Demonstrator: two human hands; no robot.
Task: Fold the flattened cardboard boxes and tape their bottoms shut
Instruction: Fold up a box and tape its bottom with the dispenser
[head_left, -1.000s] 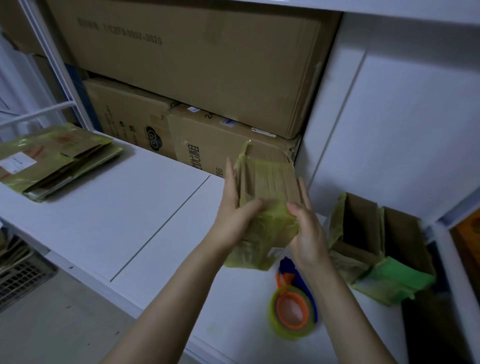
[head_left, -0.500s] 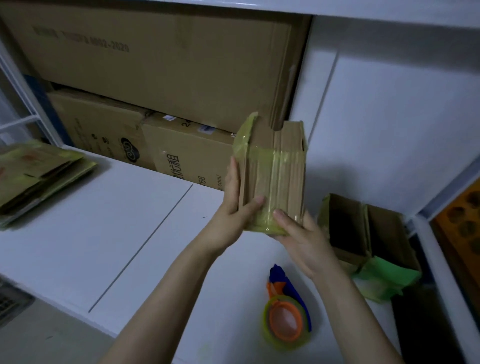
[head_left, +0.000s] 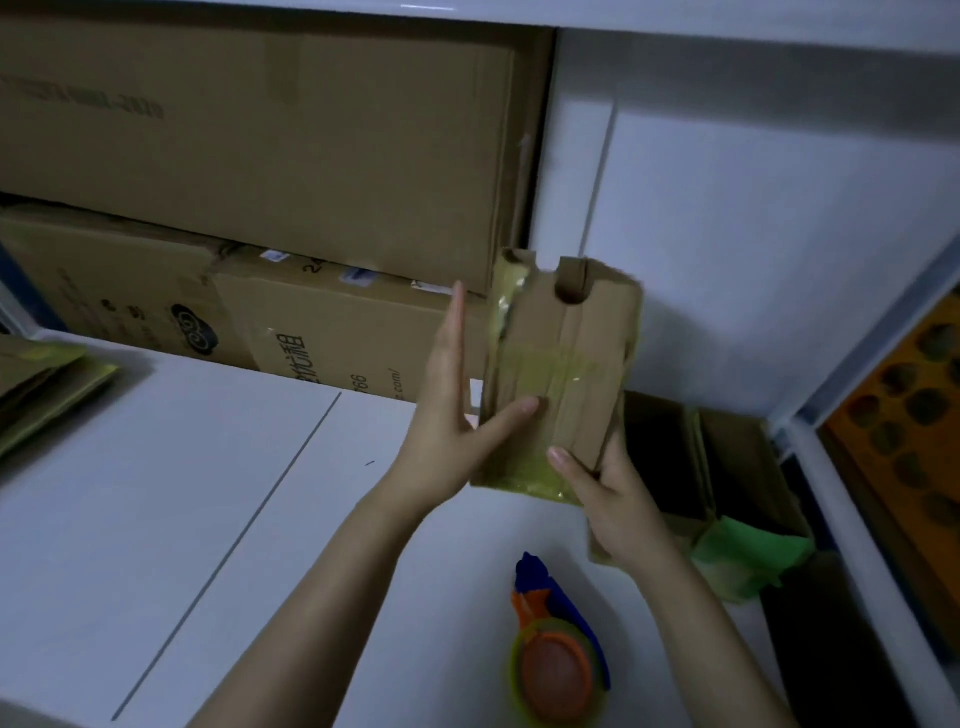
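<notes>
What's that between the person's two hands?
In the head view, a small taped cardboard box: the left hand touches its face with the thumb, the right hand grips its lower corner.

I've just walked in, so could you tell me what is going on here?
A person is holding a small cardboard box above the white table, its taped face towards the camera. The right-hand grip pinches its lower corner. The left-hand grip touches the taped face with its thumb, fingers straight. A tape dispenser lies on the table below, and folded boxes stand to the right.
</notes>
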